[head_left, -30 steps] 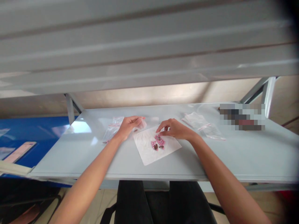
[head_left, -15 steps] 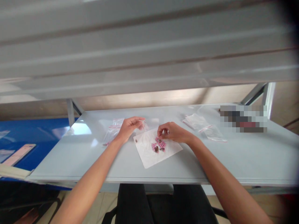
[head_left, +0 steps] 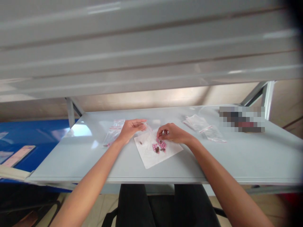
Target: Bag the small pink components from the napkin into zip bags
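Note:
My left hand [head_left: 129,130] is closed, its thumb and fingers pinching a small clear zip bag [head_left: 148,127] above the far left edge of a white sheet [head_left: 147,159]. On that sheet lies a cluster of pink beads [head_left: 162,145] with a few small dark brown pieces [head_left: 157,150] among them. One more brown piece [head_left: 141,143] lies apart, near the sheet's left corner. My right hand [head_left: 174,133] is bent into a pinch at the far side of the beads. Whatever sits between its fingertips is too small to make out.
Clear zip bags [head_left: 113,135] lie beside my left wrist, some pink showing at their lower end. More clear bags [head_left: 199,123] lie to the right, before a blurred-out item [head_left: 241,119]. A grey shelf [head_left: 151,63] overhangs the table [head_left: 236,160]. A blue surface [head_left: 47,135] adjoins at left.
My right fingertips have shifted slightly left over the sheet. The lone brown piece sits a little farther in from the sheet's left corner. My left hand keeps its hold on the bag.

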Motion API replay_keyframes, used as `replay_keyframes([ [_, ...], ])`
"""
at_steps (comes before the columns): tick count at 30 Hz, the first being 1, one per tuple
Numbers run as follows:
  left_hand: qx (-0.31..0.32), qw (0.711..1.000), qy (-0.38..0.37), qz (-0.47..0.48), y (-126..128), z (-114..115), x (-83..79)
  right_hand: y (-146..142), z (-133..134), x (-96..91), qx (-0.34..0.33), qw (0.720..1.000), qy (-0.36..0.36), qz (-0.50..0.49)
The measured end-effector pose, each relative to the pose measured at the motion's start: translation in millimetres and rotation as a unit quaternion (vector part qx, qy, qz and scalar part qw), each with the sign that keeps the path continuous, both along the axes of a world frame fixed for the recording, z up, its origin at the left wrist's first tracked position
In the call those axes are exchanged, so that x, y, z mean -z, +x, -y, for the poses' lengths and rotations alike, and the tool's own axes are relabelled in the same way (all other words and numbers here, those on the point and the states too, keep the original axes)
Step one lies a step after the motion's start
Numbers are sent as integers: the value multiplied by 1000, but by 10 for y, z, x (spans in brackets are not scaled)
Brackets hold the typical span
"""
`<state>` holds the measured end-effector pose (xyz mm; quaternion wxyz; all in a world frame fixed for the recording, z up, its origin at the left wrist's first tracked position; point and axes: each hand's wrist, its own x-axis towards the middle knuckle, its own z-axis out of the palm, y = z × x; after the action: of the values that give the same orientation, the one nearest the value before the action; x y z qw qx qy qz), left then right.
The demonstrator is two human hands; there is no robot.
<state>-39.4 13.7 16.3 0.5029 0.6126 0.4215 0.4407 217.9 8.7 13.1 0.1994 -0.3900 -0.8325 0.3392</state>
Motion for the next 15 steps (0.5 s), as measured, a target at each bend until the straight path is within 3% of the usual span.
replay_keyframes([
  [9,28,999,10,-30,32,3,30,-16,35,-18,20,998,-10,-59],
  [15,43,998,5,-34,71,35,39,-112,79,-94,87,969,37,-229],
])
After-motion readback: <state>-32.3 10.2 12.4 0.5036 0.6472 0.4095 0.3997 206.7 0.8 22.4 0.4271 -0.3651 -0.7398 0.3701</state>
